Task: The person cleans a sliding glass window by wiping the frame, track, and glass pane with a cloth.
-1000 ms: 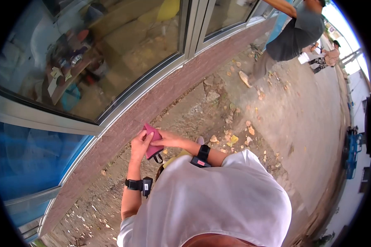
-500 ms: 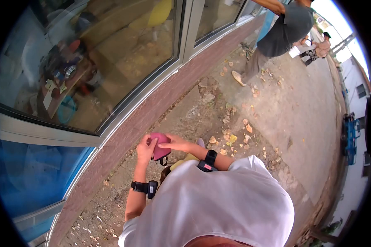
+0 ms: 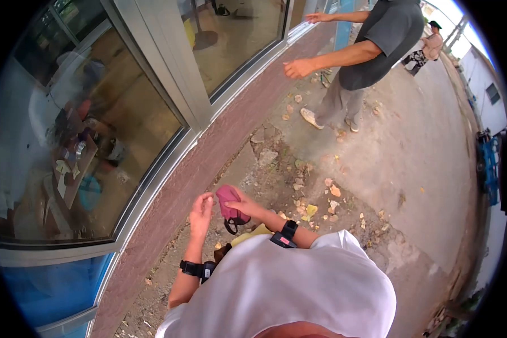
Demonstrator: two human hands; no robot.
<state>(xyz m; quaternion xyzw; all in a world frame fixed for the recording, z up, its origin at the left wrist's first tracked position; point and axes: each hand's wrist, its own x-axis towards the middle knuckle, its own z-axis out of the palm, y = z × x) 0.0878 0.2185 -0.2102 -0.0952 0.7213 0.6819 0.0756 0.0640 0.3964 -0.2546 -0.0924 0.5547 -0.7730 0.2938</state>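
- The wearer's right hand [image 3: 243,207] grips a magenta pouch [image 3: 227,196], its thumb pressed against the near side; the forearm reaches in from the right, bent across the front of the body.
- The pouch is held up in front of the chest, above the ground, with a black loop [image 3: 231,226] hanging from its lower end.
- The left hand [image 3: 201,209] is free, raised just beside the pouch with its fingers loosely bent, at the top of a nearly upright forearm.
- Each forearm wears a black strap with a small box: the left box [image 3: 207,272] bears a white label, the right box [image 3: 283,239] a reddish one. The print on both is too small to read.
- The wearer's white shirt [image 3: 287,281] fills the lower middle.
- Beneath is rough, dirt-covered ground [image 3: 152,284] strewn with dry leaves [image 3: 311,212], meeting a paler paved path [image 3: 394,152] on the right.
- Along the left runs a reddish-brown wall [image 3: 222,135] under large metal-framed windows [image 3: 172,62]. Through the glass is a cluttered surface [image 3: 72,186] with a blue tub [image 3: 90,192] near it.
- Ahead, a person in a dark grey shirt [image 3: 397,39] stretches both arms toward the windows; farther off, another person [image 3: 432,46] wears a dark cap.
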